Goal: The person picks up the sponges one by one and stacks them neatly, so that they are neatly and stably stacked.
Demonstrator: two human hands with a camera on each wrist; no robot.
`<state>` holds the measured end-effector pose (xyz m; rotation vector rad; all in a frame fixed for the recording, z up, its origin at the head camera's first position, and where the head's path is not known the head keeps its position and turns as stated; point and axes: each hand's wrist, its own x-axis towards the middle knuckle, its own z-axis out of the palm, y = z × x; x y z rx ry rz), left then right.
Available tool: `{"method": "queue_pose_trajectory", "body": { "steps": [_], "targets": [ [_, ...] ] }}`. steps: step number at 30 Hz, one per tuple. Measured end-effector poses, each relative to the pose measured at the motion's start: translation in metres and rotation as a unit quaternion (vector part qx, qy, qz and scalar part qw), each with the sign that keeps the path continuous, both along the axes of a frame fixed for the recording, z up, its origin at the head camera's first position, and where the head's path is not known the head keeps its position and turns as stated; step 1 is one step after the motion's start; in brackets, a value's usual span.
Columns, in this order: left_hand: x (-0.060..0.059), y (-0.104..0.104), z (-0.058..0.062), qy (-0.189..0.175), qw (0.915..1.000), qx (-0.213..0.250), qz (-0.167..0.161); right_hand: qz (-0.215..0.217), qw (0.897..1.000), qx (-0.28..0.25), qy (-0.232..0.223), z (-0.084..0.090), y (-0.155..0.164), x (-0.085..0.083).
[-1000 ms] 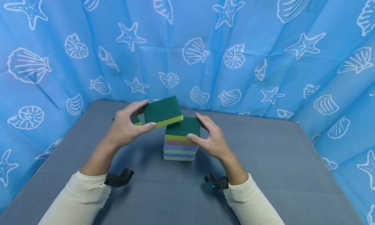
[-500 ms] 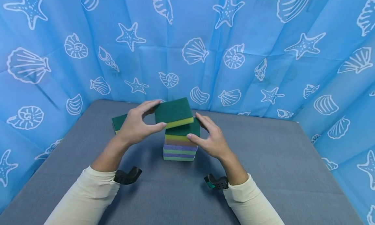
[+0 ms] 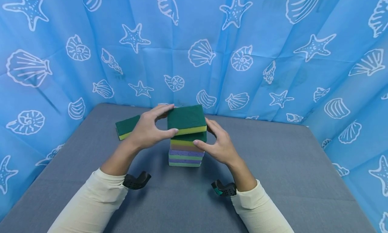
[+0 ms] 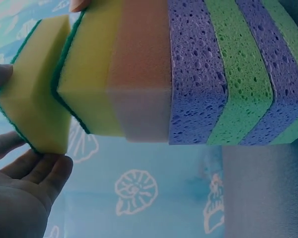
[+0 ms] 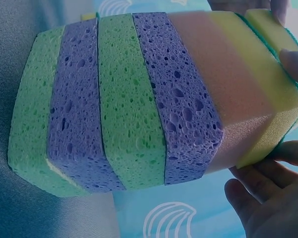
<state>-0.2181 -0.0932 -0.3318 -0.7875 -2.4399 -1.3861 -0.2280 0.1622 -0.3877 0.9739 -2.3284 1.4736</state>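
Note:
My left hand [image 3: 151, 128] pinches a yellow scrub sponge [image 3: 186, 117] with a dark green scouring face up, thumb at the near edge and fingers behind. This sponge is tilted just above a stack of sponges [image 3: 185, 155]. In the left wrist view a wedge-shaped gap separates the held sponge [image 4: 39, 89] from the stack's top sponge [image 4: 89, 74], also yellow with a green face. Below that come a pinkish-brown sponge [image 5: 208, 79] and several purple and green porous ones. My right hand [image 3: 219, 143] holds the stack's top by its right side, thumb in front, fingers behind.
Another green-and-yellow scrub sponge [image 3: 126, 125] lies on the grey table [image 3: 272, 165] to the left, partly behind my left hand. A blue curtain [image 3: 182, 30] with shells and starfish hangs behind the table and along its sides.
My left hand has carried the scrub sponge right and slightly down, from beside the stack to over its top. More of the table sponge is uncovered. The right hand has stayed in place.

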Motion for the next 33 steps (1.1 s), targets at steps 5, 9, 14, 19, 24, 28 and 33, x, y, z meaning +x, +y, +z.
{"method": "queue_pose_trajectory", "body": {
  "steps": [5,9,14,19,24,28,33],
  "targets": [
    [-0.002,0.001,-0.002,-0.001,0.9999,0.003,-0.013,-0.004,1.0,0.004,-0.004,0.003,-0.001,0.002],
    [-0.003,0.002,-0.003,-0.004,0.9997,0.002,-0.024,-0.008,1.0,0.006,-0.01,0.009,-0.003,0.007],
    [-0.005,0.002,-0.003,-0.006,0.9993,-0.004,-0.036,-0.008,1.0,0.011,-0.013,0.005,-0.001,0.004],
    [-0.006,0.003,-0.002,-0.009,0.999,-0.009,-0.043,-0.003,1.0,0.006,-0.024,0.023,-0.005,0.016],
    [-0.008,0.003,-0.001,-0.01,0.9988,-0.013,-0.046,0.004,0.999,0.004,-0.031,0.032,-0.007,0.022],
    [-0.008,0.003,-0.001,-0.012,0.9987,-0.018,-0.047,0.013,0.999,-0.001,-0.036,0.031,-0.007,0.021],
    [-0.009,0.003,-0.001,-0.018,0.9984,-0.024,-0.048,0.021,0.999,-0.011,-0.036,0.03,-0.007,0.02]
  ]
}}
